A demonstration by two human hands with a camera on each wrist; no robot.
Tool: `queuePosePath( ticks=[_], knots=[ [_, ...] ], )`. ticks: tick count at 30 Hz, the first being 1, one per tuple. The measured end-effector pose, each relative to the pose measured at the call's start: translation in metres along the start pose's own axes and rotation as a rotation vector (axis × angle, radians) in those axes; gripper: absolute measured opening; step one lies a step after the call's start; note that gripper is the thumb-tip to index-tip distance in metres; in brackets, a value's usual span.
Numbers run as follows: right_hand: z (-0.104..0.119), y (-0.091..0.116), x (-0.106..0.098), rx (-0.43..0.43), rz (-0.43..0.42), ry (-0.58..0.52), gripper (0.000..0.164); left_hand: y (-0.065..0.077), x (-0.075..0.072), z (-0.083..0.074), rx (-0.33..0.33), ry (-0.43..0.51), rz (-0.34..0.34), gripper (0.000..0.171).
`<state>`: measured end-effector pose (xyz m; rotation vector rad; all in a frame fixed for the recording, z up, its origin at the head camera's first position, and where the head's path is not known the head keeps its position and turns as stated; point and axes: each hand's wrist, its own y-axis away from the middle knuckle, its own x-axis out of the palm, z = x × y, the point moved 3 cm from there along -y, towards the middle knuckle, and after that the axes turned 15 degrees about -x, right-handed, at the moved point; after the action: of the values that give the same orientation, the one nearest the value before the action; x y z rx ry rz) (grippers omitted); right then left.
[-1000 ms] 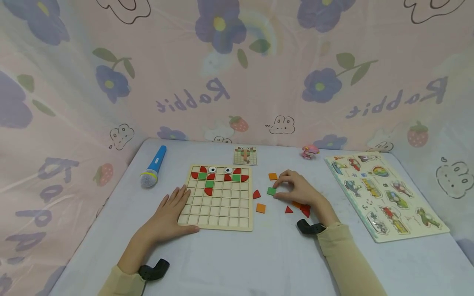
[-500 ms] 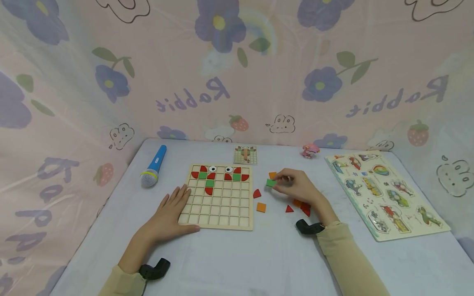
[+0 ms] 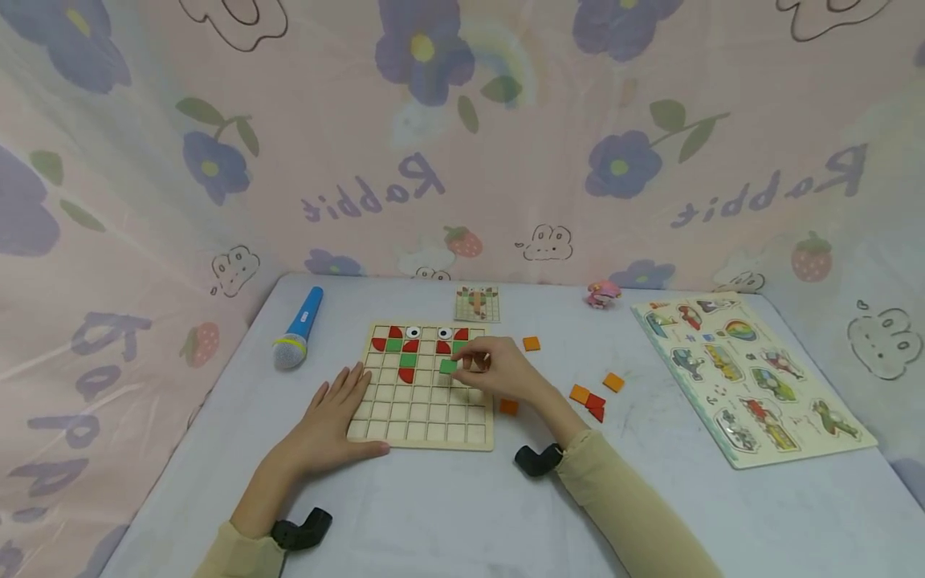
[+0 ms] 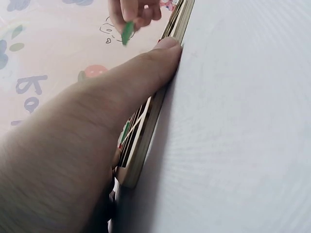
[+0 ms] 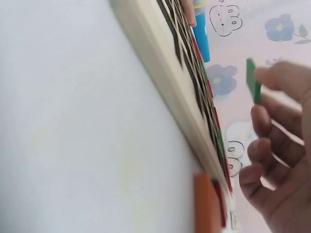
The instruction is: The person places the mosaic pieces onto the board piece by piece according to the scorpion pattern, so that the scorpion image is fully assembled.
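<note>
My right hand (image 3: 502, 368) pinches a small green square tile (image 3: 448, 367) between thumb and fingertips, over the right half of a wooden grid board (image 3: 426, 413). In the right wrist view the tile (image 5: 252, 80) is tilted up, clear above the board's surface. Fingers spread, my left hand (image 3: 325, 425) rests at the board's lower left corner; its thumb (image 4: 160, 60) lies along the near edge in the left wrist view. Red and green pieces and two round eye pieces (image 3: 413, 332) sit in the board's upper squares. My right hand covers part of the right-hand group.
Right of the board lie orange square tiles (image 3: 613, 382) and red pieces (image 3: 596, 405). A small pattern card (image 3: 477, 303) is behind the board. Around these are a blue toy microphone (image 3: 299, 329), a pink figurine (image 3: 602, 294) and a picture puzzle board (image 3: 751, 377).
My right hand has picked the green tile off the table and carried it left, over the grid board. My left hand has stayed in place.
</note>
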<state>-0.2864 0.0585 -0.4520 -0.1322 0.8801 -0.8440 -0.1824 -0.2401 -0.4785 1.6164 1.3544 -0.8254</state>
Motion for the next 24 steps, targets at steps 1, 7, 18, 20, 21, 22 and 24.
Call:
queuePosePath(
  ticks=[1,7,18,20,21,22,24],
  knots=[
    [-0.002,-0.003,0.004,0.017,-0.005,0.012,0.019,0.000,0.000,0.000,0.000,0.000,0.001,0.125],
    [-0.010,-0.010,0.018,0.115,-0.074,0.031,0.021,0.000,0.001,0.001,0.000,0.002,0.003,0.125],
    [-0.013,-0.006,0.031,0.118,-0.102,0.105,0.021,0.000,0.000,0.001,0.003,-0.010,-0.002,0.125],
    [-0.012,-0.007,0.033,0.123,-0.110,0.117,0.022,0.000,-0.001,0.001,0.000,-0.009,-0.002,0.125],
    [-0.012,-0.008,0.033,0.127,-0.114,0.124,0.021,0.000,-0.001,0.001,-0.002,-0.009,-0.003,0.125],
    [-0.012,-0.008,0.033,0.128,-0.115,0.133,0.021,0.000,-0.001,0.001,-0.003,-0.008,-0.001,0.125],
    [-0.011,-0.009,0.033,0.133,-0.117,0.147,0.021,0.000,-0.001,0.000,-0.005,-0.007,0.002,0.125]
  ],
)
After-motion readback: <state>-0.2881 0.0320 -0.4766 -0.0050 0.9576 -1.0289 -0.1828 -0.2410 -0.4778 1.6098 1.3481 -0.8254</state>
